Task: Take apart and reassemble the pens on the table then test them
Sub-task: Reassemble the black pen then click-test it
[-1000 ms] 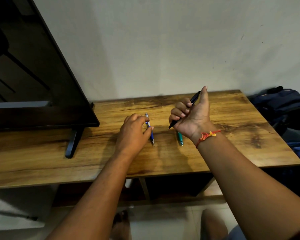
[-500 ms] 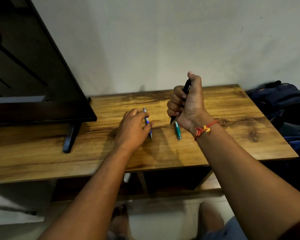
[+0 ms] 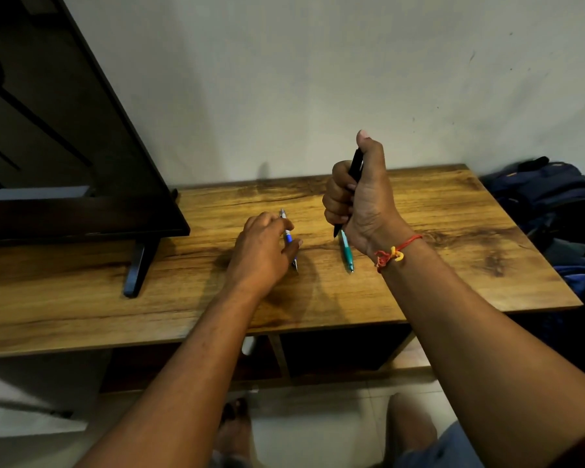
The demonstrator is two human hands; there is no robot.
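Note:
My right hand (image 3: pixel 358 197) grips a black pen (image 3: pixel 354 170) in a fist, held nearly upright above the wooden table (image 3: pixel 453 238), with the thumb over the pen's top end. A teal pen (image 3: pixel 347 253) lies on the table just below that hand. My left hand (image 3: pixel 262 248) rests on the table and pinches a blue pen (image 3: pixel 288 236) between thumb and fingers; the blue pen lies flat, and its silver tip pokes out near the thumb.
A dark flat screen (image 3: pixel 65 146) on a stand (image 3: pixel 137 265) takes up the table's left side. Dark blue bags (image 3: pixel 551 197) are piled past the table's right edge. The wall runs right behind the table. My feet show on the floor below.
My right hand has closed from a loose hold into a fist round the black pen and turned it more upright, thumb over its top. My left hand stays on the blue pen.

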